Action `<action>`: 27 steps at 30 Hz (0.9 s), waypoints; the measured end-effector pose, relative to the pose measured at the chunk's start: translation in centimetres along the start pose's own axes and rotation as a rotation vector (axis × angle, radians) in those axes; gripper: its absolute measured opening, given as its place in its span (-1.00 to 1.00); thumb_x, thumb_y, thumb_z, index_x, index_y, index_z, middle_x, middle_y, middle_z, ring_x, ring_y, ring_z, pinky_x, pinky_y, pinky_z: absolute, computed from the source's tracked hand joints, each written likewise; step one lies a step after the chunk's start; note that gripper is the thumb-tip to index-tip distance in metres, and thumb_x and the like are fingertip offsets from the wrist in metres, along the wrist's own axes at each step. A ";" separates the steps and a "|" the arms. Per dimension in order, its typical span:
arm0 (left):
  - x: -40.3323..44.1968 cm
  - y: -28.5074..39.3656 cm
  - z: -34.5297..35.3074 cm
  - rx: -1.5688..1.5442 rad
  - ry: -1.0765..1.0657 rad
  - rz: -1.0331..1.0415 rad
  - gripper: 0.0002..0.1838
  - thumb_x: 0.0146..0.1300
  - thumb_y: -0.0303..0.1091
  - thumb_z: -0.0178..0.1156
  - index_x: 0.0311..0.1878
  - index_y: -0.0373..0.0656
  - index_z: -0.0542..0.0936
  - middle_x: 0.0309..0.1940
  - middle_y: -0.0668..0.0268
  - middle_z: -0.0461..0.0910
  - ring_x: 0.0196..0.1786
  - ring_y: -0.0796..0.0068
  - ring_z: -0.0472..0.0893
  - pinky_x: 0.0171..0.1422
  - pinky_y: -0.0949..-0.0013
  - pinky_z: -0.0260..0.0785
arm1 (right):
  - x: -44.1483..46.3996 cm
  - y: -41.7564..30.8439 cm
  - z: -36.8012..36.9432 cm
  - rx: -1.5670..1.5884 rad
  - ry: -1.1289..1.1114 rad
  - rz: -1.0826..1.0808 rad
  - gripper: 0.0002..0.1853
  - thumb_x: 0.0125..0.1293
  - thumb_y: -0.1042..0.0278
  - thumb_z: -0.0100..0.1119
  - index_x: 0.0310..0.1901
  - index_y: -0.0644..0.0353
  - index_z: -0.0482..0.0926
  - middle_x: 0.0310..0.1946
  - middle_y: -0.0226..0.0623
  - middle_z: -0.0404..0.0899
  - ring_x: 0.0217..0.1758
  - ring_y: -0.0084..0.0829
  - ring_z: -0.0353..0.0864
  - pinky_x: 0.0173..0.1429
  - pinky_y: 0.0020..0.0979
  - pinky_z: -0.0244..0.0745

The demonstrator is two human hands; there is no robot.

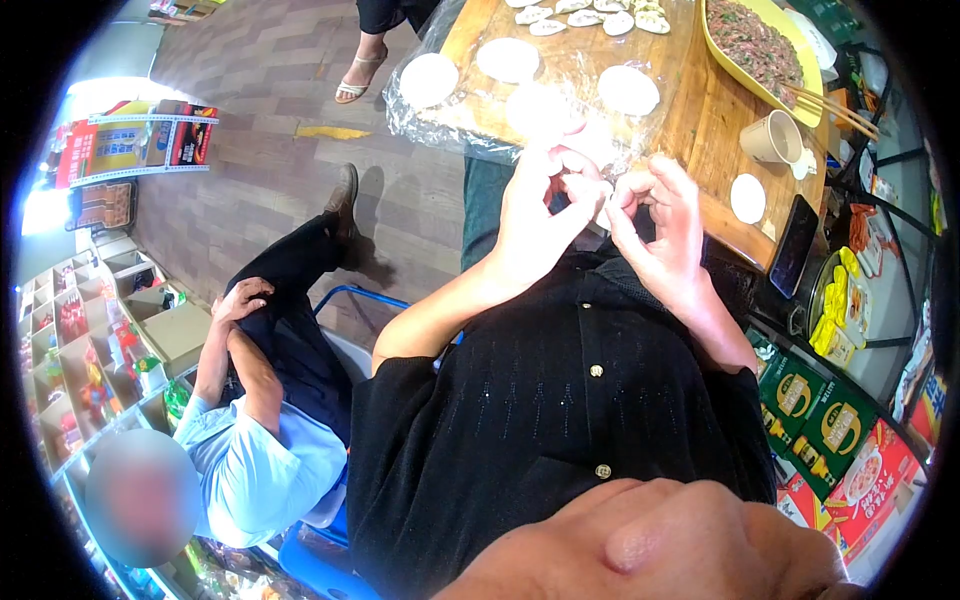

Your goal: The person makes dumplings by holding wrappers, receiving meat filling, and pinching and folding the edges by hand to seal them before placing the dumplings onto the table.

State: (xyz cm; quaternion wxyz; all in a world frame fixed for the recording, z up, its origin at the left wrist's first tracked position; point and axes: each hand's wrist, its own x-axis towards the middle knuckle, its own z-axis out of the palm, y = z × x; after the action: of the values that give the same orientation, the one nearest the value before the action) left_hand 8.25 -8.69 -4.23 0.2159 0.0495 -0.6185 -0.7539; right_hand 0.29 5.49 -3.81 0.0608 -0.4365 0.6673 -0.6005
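Over the near edge of the wooden table (715,150), my left hand (548,205) and my right hand (660,215) meet with fingertips pinched together. Between them is a small pale dumpling (603,208), mostly hidden by the fingers. Round white dumpling wrappers (628,90) lie on the plastic sheet just beyond my hands, partly washed out by glare. Another wrapper (748,198) rests at the right on bare wood. Several folded dumplings (588,14) sit in rows at the far side. A yellow tray (715,62) holds minced meat filling (752,45).
Chopsticks (835,112) lean over the tray's edge. A paper cup (770,138) and a phone (793,247) are at the table's right side. One person in a light blue shirt (265,470) sits at my left. Another person's sandalled foot (360,75) stands beyond the table. Boxes (820,420) are stacked at right.
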 end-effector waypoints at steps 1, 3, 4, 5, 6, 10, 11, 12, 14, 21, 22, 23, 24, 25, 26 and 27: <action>0.0 0.0 0.0 0.000 0.000 0.000 -0.34 0.22 -0.67 0.19 0.37 -0.21 0.22 -0.23 0.31 0.50 -0.25 0.62 0.53 -0.09 0.55 0.39 | 0.0 0.0 0.0 0.000 0.000 0.000 -0.31 0.19 0.73 0.23 0.32 0.26 0.13 -0.28 -0.30 0.51 -0.30 -0.60 0.52 -0.23 -0.55 0.48; -0.1 0.0 -0.1 0.090 -0.016 0.017 -0.34 0.22 -0.66 0.20 0.37 -0.21 0.22 -0.25 0.32 0.51 -0.25 0.64 0.52 -0.10 0.56 0.37 | 0.2 0.2 0.0 0.008 0.043 -0.027 -0.32 0.19 0.71 0.25 0.31 0.27 0.15 -0.27 -0.29 0.52 -0.32 -0.60 0.52 -0.23 -0.54 0.49; 0.0 0.2 -0.1 0.091 -0.016 0.017 -0.34 0.22 -0.66 0.20 0.37 -0.21 0.22 -0.25 0.32 0.51 -0.25 0.64 0.52 -0.10 0.56 0.37 | 0.3 0.1 0.1 0.008 0.043 -0.027 -0.32 0.19 0.71 0.25 0.31 0.27 0.15 -0.27 -0.29 0.52 -0.32 -0.60 0.52 -0.23 -0.54 0.49; 0.0 0.4 0.0 0.074 -0.025 0.009 -0.34 0.22 -0.66 0.20 0.38 -0.21 0.22 -0.25 0.32 0.51 -0.26 0.64 0.53 -0.09 0.55 0.38 | 0.5 0.0 0.1 -0.030 0.067 -0.034 -0.32 0.19 0.70 0.26 0.31 0.27 0.16 -0.26 -0.28 0.52 -0.33 -0.60 0.52 -0.22 -0.54 0.49; 0.0 0.6 0.0 0.057 -0.033 0.001 -0.34 0.22 -0.67 0.19 0.38 -0.21 0.22 -0.25 0.33 0.52 -0.26 0.64 0.53 -0.09 0.55 0.38 | 0.6 0.0 0.1 -0.069 0.091 -0.042 -0.32 0.19 0.70 0.26 0.30 0.28 0.18 -0.25 -0.28 0.53 -0.34 -0.60 0.51 -0.22 -0.54 0.49; -0.1 0.3 -0.2 0.070 -0.047 0.003 -0.33 0.21 -0.67 0.19 0.38 -0.21 0.22 -0.22 0.32 0.50 -0.22 0.63 0.53 -0.06 0.53 0.38 | 0.3 0.3 0.0 -0.103 0.043 0.015 -0.32 0.18 0.69 0.27 0.31 0.28 0.18 -0.25 -0.29 0.54 -0.36 -0.61 0.50 -0.22 -0.54 0.49; -0.1 0.1 0.0 0.058 -0.017 0.037 -0.33 0.21 -0.67 0.19 0.38 -0.21 0.22 -0.21 0.31 0.50 -0.19 0.63 0.52 -0.05 0.53 0.38 | 0.3 0.4 -0.1 -0.101 0.041 0.008 -0.32 0.18 0.69 0.27 0.31 0.28 0.19 -0.25 -0.30 0.54 -0.36 -0.61 0.50 -0.22 -0.55 0.48; -0.1 0.0 0.1 0.045 0.013 0.072 -0.33 0.21 -0.67 0.19 0.38 -0.21 0.22 -0.20 0.30 0.49 -0.17 0.63 0.52 -0.04 0.53 0.38 | 0.2 0.5 -0.2 -0.099 0.039 0.002 -0.32 0.18 0.70 0.27 0.31 0.28 0.19 -0.25 -0.31 0.55 -0.36 -0.62 0.49 -0.22 -0.55 0.48; -0.2 -0.4 0.0 0.019 0.013 0.063 -0.33 0.21 -0.68 0.19 0.38 -0.20 0.22 -0.19 0.29 0.48 -0.16 0.62 0.51 -0.03 0.53 0.38 | 0.1 0.3 -0.6 -0.081 -0.005 0.023 -0.28 0.20 0.74 0.20 0.35 0.23 0.10 -0.21 -0.27 0.51 -0.28 -0.58 0.49 -0.17 -0.52 0.44; -0.1 0.0 0.0 -0.005 -0.021 -0.010 -0.31 0.19 -0.69 0.21 0.38 -0.19 0.22 -0.23 0.31 0.49 -0.20 0.61 0.52 -0.08 0.53 0.40 | 0.3 -0.3 -0.5 0.077 -0.052 -0.025 -0.35 0.20 0.70 0.24 0.30 0.23 0.21 -0.32 -0.35 0.51 -0.37 -0.63 0.48 -0.25 -0.56 0.46; -0.2 0.0 0.0 -0.005 -0.021 -0.011 -0.31 0.19 -0.69 0.21 0.38 -0.19 0.22 -0.23 0.31 0.49 -0.20 0.61 0.52 -0.08 0.53 0.40 | 0.4 -0.4 -0.5 0.077 -0.052 -0.024 -0.35 0.20 0.70 0.24 0.30 0.23 0.21 -0.32 -0.35 0.51 -0.37 -0.63 0.48 -0.25 -0.56 0.46; -0.2 0.1 0.0 0.030 -0.022 0.029 -0.30 0.19 -0.69 0.21 0.39 -0.19 0.21 -0.24 0.31 0.50 -0.22 0.61 0.52 -0.09 0.53 0.41 | 0.5 -0.5 -0.6 0.033 -0.078 -0.030 -0.36 0.19 0.70 0.25 0.29 0.24 0.23 -0.30 -0.34 0.52 -0.37 -0.62 0.48 -0.25 -0.55 0.46; -0.2 0.1 0.1 0.066 -0.023 0.068 -0.30 0.19 -0.69 0.21 0.39 -0.19 0.21 -0.25 0.31 0.50 -0.23 0.61 0.53 -0.10 0.53 0.42 | 0.6 -0.5 -0.6 -0.010 -0.105 -0.037 -0.36 0.18 0.69 0.26 0.28 0.24 0.24 -0.28 -0.32 0.53 -0.38 -0.61 0.48 -0.26 -0.54 0.46; -0.2 0.0 0.1 0.066 -0.023 0.068 -0.30 0.19 -0.69 0.21 0.39 -0.19 0.21 -0.25 0.31 0.50 -0.23 0.61 0.53 -0.10 0.53 0.42 | 0.5 -0.6 -0.6 -0.010 -0.105 -0.037 -0.36 0.18 0.69 0.26 0.28 0.24 0.24 -0.28 -0.32 0.53 -0.38 -0.61 0.48 -0.26 -0.54 0.46; -0.3 0.0 0.1 0.058 -0.014 0.082 -0.30 0.19 -0.69 0.21 0.39 -0.20 0.20 -0.25 0.31 0.50 -0.22 0.61 0.53 -0.10 0.53 0.42 | 0.4 -0.7 -0.6 -0.048 -0.083 0.027 -0.34 0.20 0.73 0.21 0.31 0.24 0.18 -0.22 -0.27 0.50 -0.29 -0.58 0.47 -0.16 -0.51 0.43; -0.3 0.0 0.0 0.049 -0.006 0.096 -0.29 0.19 -0.70 0.21 0.40 -0.20 0.20 -0.25 0.32 0.51 -0.22 0.61 0.53 -0.10 0.53 0.42 | 0.3 -0.8 -0.6 -0.087 -0.060 0.091 -0.31 0.22 0.76 0.16 0.34 0.23 0.12 -0.16 -0.23 0.48 -0.19 -0.54 0.46 -0.07 -0.47 0.40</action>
State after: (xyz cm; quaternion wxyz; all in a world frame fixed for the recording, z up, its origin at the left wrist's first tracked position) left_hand 8.54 -8.52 -4.28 0.2487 0.0230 -0.6390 -0.7275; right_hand 0.16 5.81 -2.84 0.0889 -0.4258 0.7097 -0.5542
